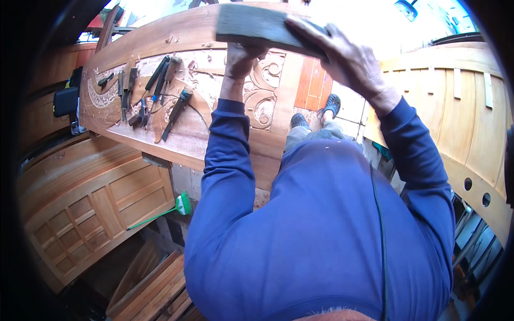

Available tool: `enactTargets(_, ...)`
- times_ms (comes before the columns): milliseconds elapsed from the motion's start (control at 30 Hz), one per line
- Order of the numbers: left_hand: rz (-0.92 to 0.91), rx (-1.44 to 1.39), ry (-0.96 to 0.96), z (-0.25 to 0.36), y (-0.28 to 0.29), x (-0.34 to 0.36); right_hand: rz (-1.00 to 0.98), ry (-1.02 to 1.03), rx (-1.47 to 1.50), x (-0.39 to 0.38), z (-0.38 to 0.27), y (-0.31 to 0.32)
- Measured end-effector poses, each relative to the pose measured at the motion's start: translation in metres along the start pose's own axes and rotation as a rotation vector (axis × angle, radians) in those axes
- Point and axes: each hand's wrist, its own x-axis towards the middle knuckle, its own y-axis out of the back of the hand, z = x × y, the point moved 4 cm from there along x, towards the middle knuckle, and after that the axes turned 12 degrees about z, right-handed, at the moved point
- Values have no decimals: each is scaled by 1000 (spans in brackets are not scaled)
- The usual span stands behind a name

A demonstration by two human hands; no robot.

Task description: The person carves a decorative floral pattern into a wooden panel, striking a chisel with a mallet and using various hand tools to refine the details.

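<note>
A long grey rectangular block [251, 24], which looks like a sharpening stone, is held up at the top of the view, over the carved wooden panel [257, 140]. My left hand [242, 60] grips it from below; the block hides most of those fingers. At its right end my right hand [350, 61] is closed on it, with fingers reaching over the upper face. A dark strip shows under the right fingers, too unclear to name. Scroll carving [263, 80] and wood shavings lie below my hands. Several carving chisels [175, 114] rest on the panel to the left.
A dark case [65, 101] stands at the panel's left end. Panelled wooden doors [101, 206] lean at lower left, near a green brush [183, 203] with a long handle. Another wooden panel [460, 123] lies on the right. My shoes [332, 105] are on the floor between.
</note>
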Motion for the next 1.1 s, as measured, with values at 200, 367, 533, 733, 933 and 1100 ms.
enactTargets(200, -115, 151, 67, 9, -2, 5, -316, 43, -249, -11, 12, 11)
enactTargets(367, -73, 98, 190, -5, -6, 30, -142, -29, -50, -7, 7, 12)
enactTargets(533, -8, 188, 42, 9, -2, 2, 49, -176, 86, 18, 9, 40)
enactTargets(733, 43, 151, 74, 5, 1, 16, 178, -159, 192, 49, 18, 51)
enactTargets(933, 101, 128, 42, 3, 6, 7, 333, 205, -36, 41, 25, 32)
enactTargets(1100, 80, -34, -21, 5, 8, -8, -188, 149, 42, 8, 8, -20)
